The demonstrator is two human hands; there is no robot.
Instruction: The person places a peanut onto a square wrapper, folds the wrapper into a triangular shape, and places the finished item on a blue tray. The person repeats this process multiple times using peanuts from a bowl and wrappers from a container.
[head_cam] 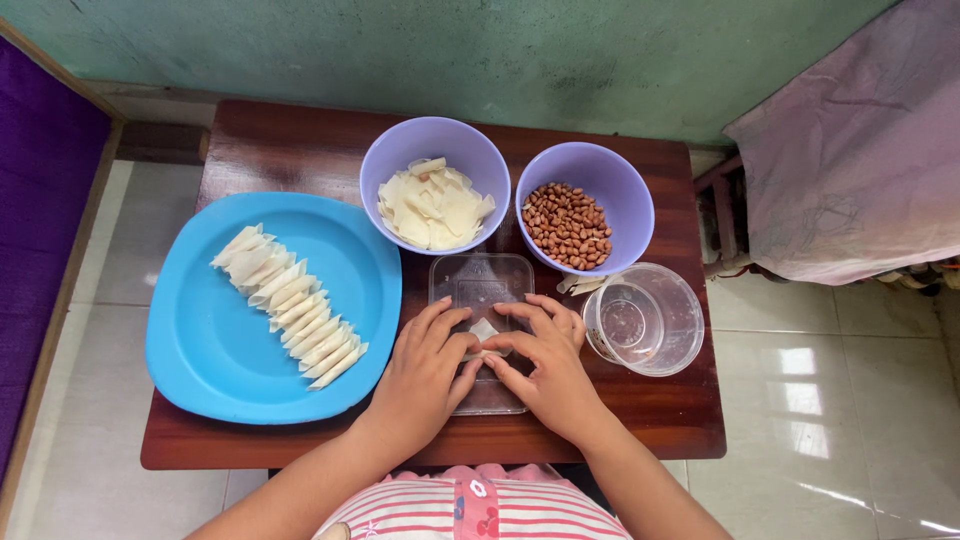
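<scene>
A small pale wrapper (484, 330) is being pinched between the fingertips of the left hand (425, 375) and the right hand (548, 370), over a clear lid (480, 280) lying on the counter (290, 150). Folded pieces (290, 305) are being kept in a row on the blue plate (200, 350) at left. Behind, wrappers are being held in one purple bowl (400, 150) and peanuts (568, 225) in another.

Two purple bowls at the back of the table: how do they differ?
The left purple bowl holds pale, flat dough pieces; the right purple bowl holds reddish-brown peanuts. The left bowl sits next to the blue plate, the right bowl next to the clear round container. Both are the same lilac colour and round shape, upright, close to the same size, and neither hand touches them.
</scene>
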